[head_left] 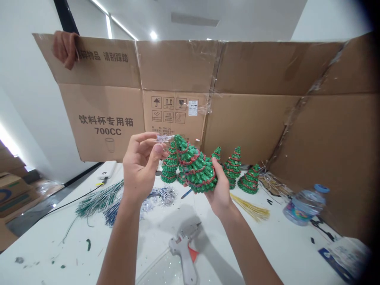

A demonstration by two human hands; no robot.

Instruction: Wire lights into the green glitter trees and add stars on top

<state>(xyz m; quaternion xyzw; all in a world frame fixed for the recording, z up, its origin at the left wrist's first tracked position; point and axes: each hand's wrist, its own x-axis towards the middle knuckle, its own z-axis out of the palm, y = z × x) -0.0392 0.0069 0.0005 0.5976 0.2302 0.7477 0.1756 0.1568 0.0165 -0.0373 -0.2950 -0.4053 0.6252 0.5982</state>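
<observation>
My right hand [220, 189] grips the base of a green glittery tree [198, 168] wound with red garland. The tree is tilted, its tip pointing up and to the left. Between the thumb and fingers of my left hand [142, 164] is a small clear star-like ornament [164, 138], at the tree's tip. Whether the ornament touches the tip is too small to tell. Behind the held tree, similar trees [233, 166] stand on the white table [160, 245], partly hidden by it and my hands.
A glue gun [184, 249] lies at the front centre. Bundled green wires [99, 200] and blue wires [111, 213] are at left, yellow strands [252, 208] at right. A plastic bottle [305, 206] stands far right. Cardboard [249, 118] walls the back; a cloth [65, 49] hangs there.
</observation>
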